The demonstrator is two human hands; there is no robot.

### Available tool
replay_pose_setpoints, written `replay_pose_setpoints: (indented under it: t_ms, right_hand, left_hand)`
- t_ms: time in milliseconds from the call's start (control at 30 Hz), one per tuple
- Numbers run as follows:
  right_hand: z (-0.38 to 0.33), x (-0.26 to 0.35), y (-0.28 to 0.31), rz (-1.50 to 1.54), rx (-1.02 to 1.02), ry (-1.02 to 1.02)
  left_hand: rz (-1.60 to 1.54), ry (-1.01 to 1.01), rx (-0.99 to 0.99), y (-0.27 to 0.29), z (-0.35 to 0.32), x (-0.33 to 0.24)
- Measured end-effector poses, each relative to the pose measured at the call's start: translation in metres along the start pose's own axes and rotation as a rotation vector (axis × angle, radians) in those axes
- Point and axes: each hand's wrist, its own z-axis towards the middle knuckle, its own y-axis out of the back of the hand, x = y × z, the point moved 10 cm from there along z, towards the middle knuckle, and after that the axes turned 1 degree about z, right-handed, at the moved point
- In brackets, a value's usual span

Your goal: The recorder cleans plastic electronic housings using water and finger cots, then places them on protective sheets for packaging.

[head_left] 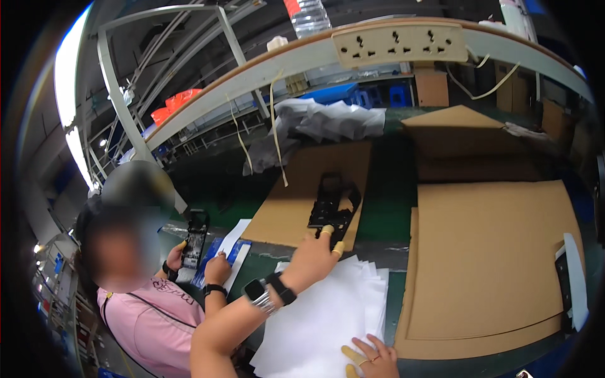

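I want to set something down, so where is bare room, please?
The right cardboard looks bare left of the pale sheet. Green table between it and the left cardboard looks free. Crowded: around the left hand at the black frame, and by the co-worker's hands.

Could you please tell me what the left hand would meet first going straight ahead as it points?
The left hand would likely meet the black plastic frame directly ahead; whether they touch is unclear.

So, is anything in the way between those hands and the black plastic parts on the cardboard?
Nothing visible blocks the left hand: it appears to touch the black plastic parts. Loose white sheets lie between them and the right hand.
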Motion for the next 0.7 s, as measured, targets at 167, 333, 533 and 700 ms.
replay_pose_setpoints:
  t_ms: [167,333,533,700]
  right_hand:
    - [0.001,-0.005,-0.011,0.021,0.012,-0.033]
    - [0.005,-0.002,-0.017,0.042,0.003,-0.037]
    - [-0.004,-0.017,-0.009,0.014,-0.127,-0.033]
    - [-0.004,-0.013,-0.012,0.042,-0.133,0.008]
  left_hand:
    - [0.031,0.037,0.111,-0.068,0.070,-0.024]
    - [0.177,0.360,0.022,-0.103,0.127,0.046]
    - [0.498,0.519,0.045,-0.087,0.145,0.032]
    - [-0.133,-0.308,0.083,-0.062,0.121,-0.169]
